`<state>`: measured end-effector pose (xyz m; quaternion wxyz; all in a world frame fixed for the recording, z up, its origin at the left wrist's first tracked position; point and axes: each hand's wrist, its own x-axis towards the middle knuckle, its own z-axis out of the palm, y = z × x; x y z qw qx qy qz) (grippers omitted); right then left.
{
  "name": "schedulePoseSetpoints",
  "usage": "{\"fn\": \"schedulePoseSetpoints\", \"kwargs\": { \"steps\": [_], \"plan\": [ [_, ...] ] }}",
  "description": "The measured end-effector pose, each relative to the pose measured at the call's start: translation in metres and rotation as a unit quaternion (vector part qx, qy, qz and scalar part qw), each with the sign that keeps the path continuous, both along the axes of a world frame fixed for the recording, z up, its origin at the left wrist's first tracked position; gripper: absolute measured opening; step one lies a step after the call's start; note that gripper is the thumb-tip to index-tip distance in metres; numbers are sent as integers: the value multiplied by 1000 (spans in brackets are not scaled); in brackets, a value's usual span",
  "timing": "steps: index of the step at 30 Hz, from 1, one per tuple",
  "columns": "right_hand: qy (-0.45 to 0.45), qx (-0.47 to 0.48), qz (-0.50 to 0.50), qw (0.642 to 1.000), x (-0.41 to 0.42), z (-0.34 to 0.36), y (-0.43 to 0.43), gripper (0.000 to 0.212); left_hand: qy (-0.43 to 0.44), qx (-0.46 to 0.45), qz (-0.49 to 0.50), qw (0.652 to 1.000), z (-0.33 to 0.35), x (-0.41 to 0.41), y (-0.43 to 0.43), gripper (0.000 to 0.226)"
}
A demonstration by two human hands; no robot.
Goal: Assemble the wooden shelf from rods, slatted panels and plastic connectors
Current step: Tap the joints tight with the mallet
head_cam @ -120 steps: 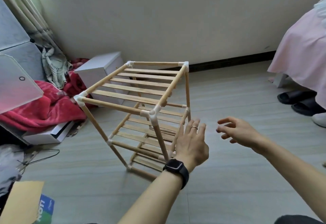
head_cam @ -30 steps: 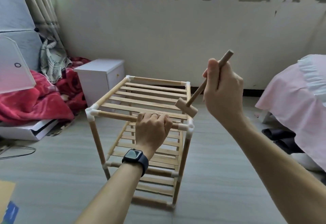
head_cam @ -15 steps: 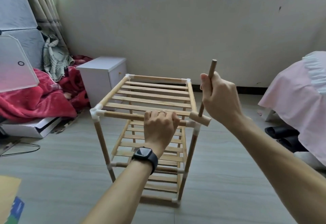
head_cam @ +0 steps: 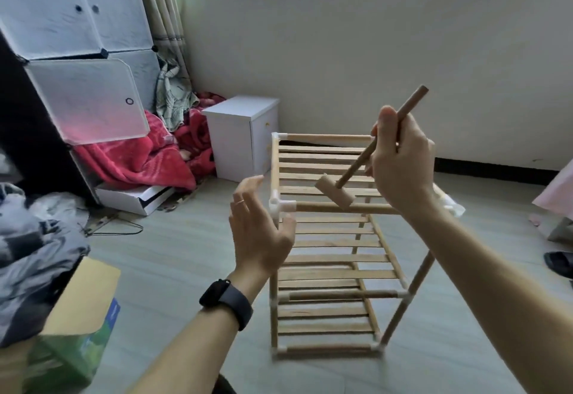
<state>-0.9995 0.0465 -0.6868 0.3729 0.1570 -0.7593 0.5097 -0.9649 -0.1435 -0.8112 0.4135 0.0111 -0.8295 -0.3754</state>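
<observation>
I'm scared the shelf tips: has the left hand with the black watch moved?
Yes: the left hand released the wooden top rod, shifting left to the white corner connector.

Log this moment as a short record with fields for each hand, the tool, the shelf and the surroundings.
Left hand: open, fingers straight, beside the near left top connector; contact unclear.
Right hand: grips the mallet by its handle.
Tool: tilted, head down by the front top rod.
Shelf: upright on the floor, slatted tiers fitted.
Nearby: white cabinet, red blanket.
</observation>
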Motion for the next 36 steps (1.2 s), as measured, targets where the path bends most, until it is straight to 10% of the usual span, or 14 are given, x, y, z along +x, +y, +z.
{"fn": "schedulePoseSetpoints", "kwargs": {
  "steps": [7, 13, 18, 22, 26, 31, 36],
  "plan": [
    [-16, 156, 83, 984, -2, 17, -94, 38, -314, 29, -166, 934, -46, 5, -40, 17],
    [105, 100, 35, 989, -12, 36, -108, 41, -317, 20, -168, 933, -49, 1, -42, 29],
    [46, 265, 54, 962, -10, 16, -115, 41, -315, 26, -176, 932, -48, 1, -42, 33],
    [122, 122, 14, 985, -18, 28, -107, 43, -321, 27, -176, 930, -48, 1, -42, 35],
    [56, 251, 57, 965, -7, 4, -111, 37, -317, 24, -175, 932, -48, 1, -41, 35],
    [115, 104, 1, 988, -17, 16, -104, 41, -318, 6, -166, 933, -49, 0, -41, 34],
    [86, 222, 48, 970, -15, 13, -108, 39, -319, 8, -159, 934, -48, 0, -38, 35]
  ]
}}
